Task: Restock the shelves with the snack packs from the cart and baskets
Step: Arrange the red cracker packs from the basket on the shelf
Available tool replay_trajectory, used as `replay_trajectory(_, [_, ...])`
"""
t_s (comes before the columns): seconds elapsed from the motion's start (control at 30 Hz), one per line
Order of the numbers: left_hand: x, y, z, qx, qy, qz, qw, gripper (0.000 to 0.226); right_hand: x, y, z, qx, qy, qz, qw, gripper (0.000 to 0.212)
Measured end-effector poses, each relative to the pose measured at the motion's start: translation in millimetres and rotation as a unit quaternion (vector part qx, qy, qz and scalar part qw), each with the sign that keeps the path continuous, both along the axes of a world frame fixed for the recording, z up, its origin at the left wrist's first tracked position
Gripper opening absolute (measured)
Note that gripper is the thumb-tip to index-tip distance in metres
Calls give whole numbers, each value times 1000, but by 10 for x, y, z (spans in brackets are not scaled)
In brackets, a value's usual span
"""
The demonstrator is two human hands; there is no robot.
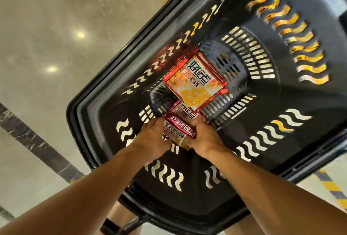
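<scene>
Snack packs (179,127) in dark red wrappers sit bunched between both hands, low inside a black plastic basket (90,114) with wavy slots cut through its walls. The left hand (153,137) curls round the bunch from about 9 o'clock, and the right hand (203,135) grips it from about 3 o'clock, thumb over the top edge. How many packs are in the bunch cannot be told. At 12 o'clock from the hands, a larger red-edged pack (195,82) with a pale front and yellow picture lies flat on the slotted basket floor, on top of others like it, its near corner overlapping the held bunch. Both bare forearms reach in from 6 o'clock. Beyond the basket rim, toward 9 and 10 o'clock, lies a glossy beige floor (37,28) crossed by a dark marble strip (37,144)
</scene>
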State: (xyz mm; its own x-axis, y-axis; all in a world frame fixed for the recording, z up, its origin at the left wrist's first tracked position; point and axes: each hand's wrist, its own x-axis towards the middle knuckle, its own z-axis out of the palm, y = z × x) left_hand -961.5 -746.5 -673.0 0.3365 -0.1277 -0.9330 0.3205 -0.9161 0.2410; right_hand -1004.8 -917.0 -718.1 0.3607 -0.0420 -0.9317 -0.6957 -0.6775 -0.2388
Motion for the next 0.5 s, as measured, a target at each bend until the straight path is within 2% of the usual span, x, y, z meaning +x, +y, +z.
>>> replay_trajectory(0.17, [89,104,538,-5,-9,36,999,92,-83,-126,638,38,-34,-50,997,51])
replay_trajectory(0.33, [206,177,1088,-68,-3,113,991,90,-25,-334,1261,134,-70,-122,981,48])
replay_trajectory(0.4, [292,201,1299,-101,12,126,987,83,75,-386,1550,175,-76,-153,970,47])
replay_trajectory(0.5, [394,293,1579,-150,19,163,975,56,196,-457,1878,204,-72,-156,964,45])
